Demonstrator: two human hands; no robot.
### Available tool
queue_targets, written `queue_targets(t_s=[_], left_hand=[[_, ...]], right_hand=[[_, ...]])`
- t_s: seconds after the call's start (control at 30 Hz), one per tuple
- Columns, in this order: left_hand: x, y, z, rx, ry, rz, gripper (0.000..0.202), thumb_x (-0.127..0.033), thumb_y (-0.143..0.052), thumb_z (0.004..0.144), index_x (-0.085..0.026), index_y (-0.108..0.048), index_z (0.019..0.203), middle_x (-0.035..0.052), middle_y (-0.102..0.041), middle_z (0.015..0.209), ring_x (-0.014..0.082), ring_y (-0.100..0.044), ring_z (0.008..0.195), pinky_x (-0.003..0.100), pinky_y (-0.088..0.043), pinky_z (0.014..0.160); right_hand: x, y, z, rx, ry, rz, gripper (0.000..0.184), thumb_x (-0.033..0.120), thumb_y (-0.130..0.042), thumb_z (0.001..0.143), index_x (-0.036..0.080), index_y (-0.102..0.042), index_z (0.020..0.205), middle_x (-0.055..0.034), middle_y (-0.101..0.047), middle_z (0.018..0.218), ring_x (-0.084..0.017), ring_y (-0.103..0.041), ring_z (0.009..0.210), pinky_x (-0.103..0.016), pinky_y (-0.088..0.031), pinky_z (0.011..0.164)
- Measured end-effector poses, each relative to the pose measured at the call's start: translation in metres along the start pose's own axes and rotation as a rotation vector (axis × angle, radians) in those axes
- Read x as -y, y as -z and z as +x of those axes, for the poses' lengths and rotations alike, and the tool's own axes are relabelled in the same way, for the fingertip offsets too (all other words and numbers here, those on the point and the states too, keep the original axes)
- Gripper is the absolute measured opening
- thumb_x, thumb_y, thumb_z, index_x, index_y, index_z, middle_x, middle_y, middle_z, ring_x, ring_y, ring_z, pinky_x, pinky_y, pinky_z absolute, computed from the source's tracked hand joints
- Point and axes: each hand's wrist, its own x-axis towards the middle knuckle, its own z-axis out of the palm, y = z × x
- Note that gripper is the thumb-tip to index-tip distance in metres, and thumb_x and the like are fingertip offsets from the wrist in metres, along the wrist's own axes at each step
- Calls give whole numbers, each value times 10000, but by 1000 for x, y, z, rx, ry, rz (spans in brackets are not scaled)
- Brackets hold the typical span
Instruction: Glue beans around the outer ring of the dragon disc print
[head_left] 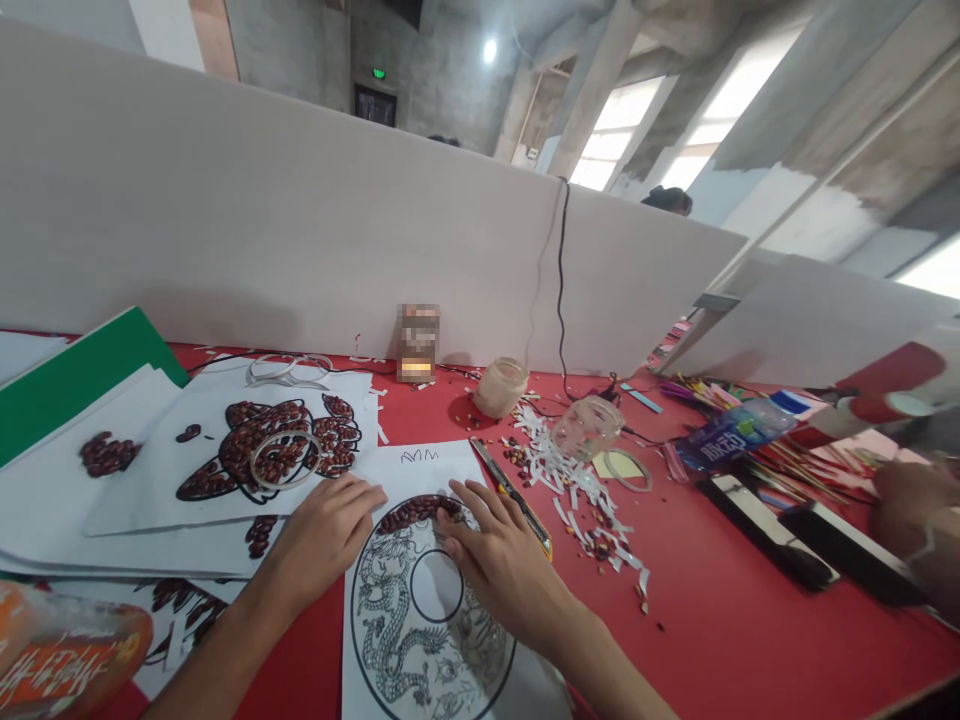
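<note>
A white sheet (459,458) printed with a round dragon drawing (394,640) lies in front of me. Dark red beans (409,514) fill a curved strip along the top of its ring. My left hand (330,530) rests at the sheet's upper left edge, fingers stretched and close together, beside the beans. Over the upper right of the ring is my right hand (502,550), fingers spread and bent slightly down, tips at the end of the bean strip. Whether a bean lies under those fingertips is hidden. A yellow-trimmed utility knife (525,512) lies just beyond the right hand.
Bean-covered pictures (270,440) lie left, with a tape ring (285,460) on top. An orange bottle (67,650) is near left. Two jars (502,387) (589,428) stand behind paper shreds (589,500). A plastic bottle (742,430) and another person's hand (911,510) are right.
</note>
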Motion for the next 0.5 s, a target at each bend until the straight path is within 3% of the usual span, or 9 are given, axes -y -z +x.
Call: queue_targets(t_s=[0.1, 0.2, 0.33, 0.5], left_hand=[[1, -1, -1, -1, 3, -4, 308, -146, -447, 974, -226, -695, 1138, 37, -735, 1135, 225, -621, 1078, 404, -499, 976], [1, -1, -1, 10, -2, -3, 314, -130, -437, 974, -223, -687, 1140, 38, -731, 1144, 227, -617, 1085, 412, -497, 975], [1, -1, 0, 16, 0, -5, 307, -129, -449, 971, -229, -684, 1142, 33, -729, 1150, 226, -618, 1079, 414, -494, 976], [0, 0, 0, 33, 5, -3, 312, -120, -439, 975, -211, -684, 1146, 41, -726, 1163, 232, -614, 1090, 428, -484, 989]], right_hand=[[-27, 5, 7, -50, -49, 101, 340, 340, -446, 1038, 296, -647, 1309, -71, -577, 1443, -250, -533, 1318, -426, -437, 1078], [-77, 10, 25, -203, -285, 80, 362, 272, -384, 1040, 214, -667, 1257, -94, -716, 1202, -203, -679, 1042, -307, -512, 896], [-135, 17, 51, -142, -397, -114, 342, 224, -418, 1010, 179, -719, 1164, -103, -745, 1101, -212, -691, 953, -279, -476, 825], [-146, 17, 67, -36, -378, -177, 264, 211, -514, 964, 200, -761, 872, -77, -748, 948, -188, -671, 838, -248, -400, 699]])
